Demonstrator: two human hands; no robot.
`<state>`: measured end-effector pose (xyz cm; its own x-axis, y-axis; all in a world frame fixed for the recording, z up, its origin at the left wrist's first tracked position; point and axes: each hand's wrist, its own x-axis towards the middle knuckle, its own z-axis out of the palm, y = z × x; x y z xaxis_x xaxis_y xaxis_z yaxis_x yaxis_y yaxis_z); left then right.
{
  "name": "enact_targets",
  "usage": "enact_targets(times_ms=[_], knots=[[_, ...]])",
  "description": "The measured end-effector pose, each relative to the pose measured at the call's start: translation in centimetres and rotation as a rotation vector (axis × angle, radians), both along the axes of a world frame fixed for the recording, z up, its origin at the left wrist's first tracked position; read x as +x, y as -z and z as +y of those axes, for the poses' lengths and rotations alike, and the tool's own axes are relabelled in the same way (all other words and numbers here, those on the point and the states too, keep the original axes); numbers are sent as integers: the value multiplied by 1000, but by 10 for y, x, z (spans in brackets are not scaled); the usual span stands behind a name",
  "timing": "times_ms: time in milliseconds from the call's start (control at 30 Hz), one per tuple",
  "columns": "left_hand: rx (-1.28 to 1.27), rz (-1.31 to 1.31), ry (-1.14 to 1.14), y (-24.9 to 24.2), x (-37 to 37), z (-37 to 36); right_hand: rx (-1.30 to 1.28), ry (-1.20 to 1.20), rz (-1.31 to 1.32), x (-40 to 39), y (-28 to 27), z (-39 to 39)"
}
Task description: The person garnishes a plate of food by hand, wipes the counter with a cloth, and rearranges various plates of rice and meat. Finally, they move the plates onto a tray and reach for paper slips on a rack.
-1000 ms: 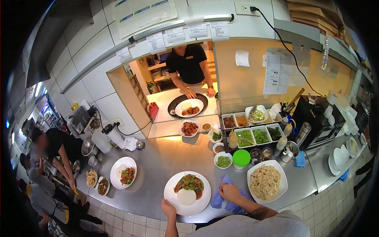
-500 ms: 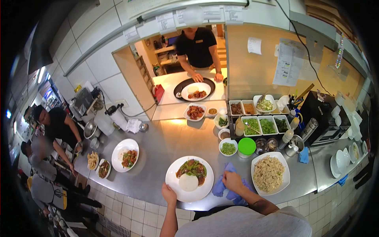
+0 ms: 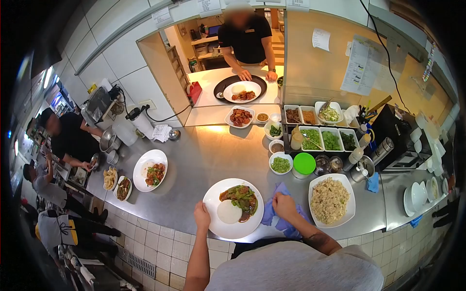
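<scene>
A round white plate (image 3: 218, 230) with a mound of white rice (image 3: 229, 212) and saucy meat with green vegetables (image 3: 241, 200) sits at the counter's near edge. My left hand (image 3: 202, 217) grips its left rim, thumb toward the top side. Just right of the plate, my right hand (image 3: 284, 206) is closed on a blue cloth (image 3: 280, 224) lying bunched on the steel. Farther right stands a square white bowl of fried rice (image 3: 331, 201), apart from my right forearm.
A plate of saucy meat (image 3: 150, 170) and small side dishes (image 3: 124, 188) stand left. Ahead are a bowl of chopped greens (image 3: 280, 163), a green-lidded tub (image 3: 304, 165) and ingredient trays (image 3: 331, 140). Behind the pass window, a person (image 3: 245, 43) stands over a dark tray (image 3: 262, 88). Co-workers (image 3: 73, 136) work at left.
The plate has turned clockwise, its rice shifting leftward and the vegetables rightward. My left hand has moved up along the left rim. My right hand stays on the cloth. The camera view has shifted slightly.
</scene>
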<state>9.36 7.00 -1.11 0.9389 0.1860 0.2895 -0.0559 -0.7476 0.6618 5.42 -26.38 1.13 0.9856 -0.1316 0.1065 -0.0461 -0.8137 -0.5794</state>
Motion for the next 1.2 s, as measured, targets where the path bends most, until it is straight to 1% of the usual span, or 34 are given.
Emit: enact_targets(times_ms=[167,267,367,467,567,667,800,900,1000,1200], knots=[[-75,-10,-4,1,-1,3,9,18,13,-3,-7,2],[-116,149,-84,6,-3,8,10,18,11,-1,-2,1],[-311,126,-165,19,-19,3,22,20,18,0,0,0],[-508,35,-275,27,-42,-16,36,37,40,0,0,0],[-471,39,-335,15,-61,-32,71,39,19,2,1,4],[-327,3,-334,34,-61,-24,141,41,-25,6,5,11],[-346,36,-350,22,-61,-30,265,50,-49,9,9,21],[-304,40,-349,21,-62,-30,369,19,21,9,8,26],[-272,58,-350,21,-61,-30,408,10,-50,9,26,30],[-159,81,-284,8,-56,-28,491,89,63,6,30,34]])
